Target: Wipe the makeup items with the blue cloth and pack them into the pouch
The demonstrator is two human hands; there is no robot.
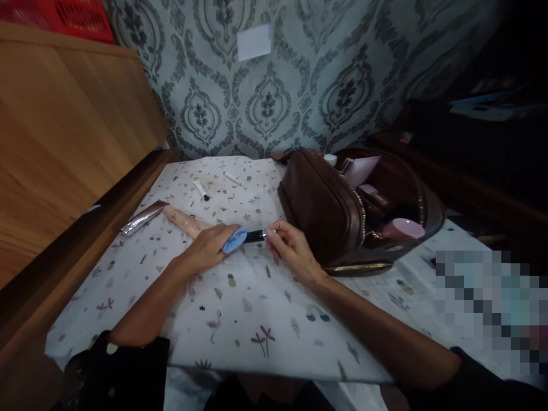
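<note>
My left hand (210,246) is closed around a folded blue cloth (234,240), which wraps one end of a slim black cosmetic stick (256,236). Between the fingertips of my right hand (291,246) is the stick's other, silver-banded end. Its exact kind is unclear, and both ends are partly hidden. Just beyond my left hand lies a beige squeeze tube (185,221), with a shiny silver tube (143,218) touching or close to its far left end. To the right of my right hand stands an unzipped brown cosmetic bag (319,211).
A small white tube with a black cap (200,190) and a thin white tube (233,178) lie toward the back of the patterned tablecloth (274,325). Pink items, including a round pink piece (405,229), fill the bag. A wooden panel (72,125) borders the left; patterned wallpaper (268,103) rises behind.
</note>
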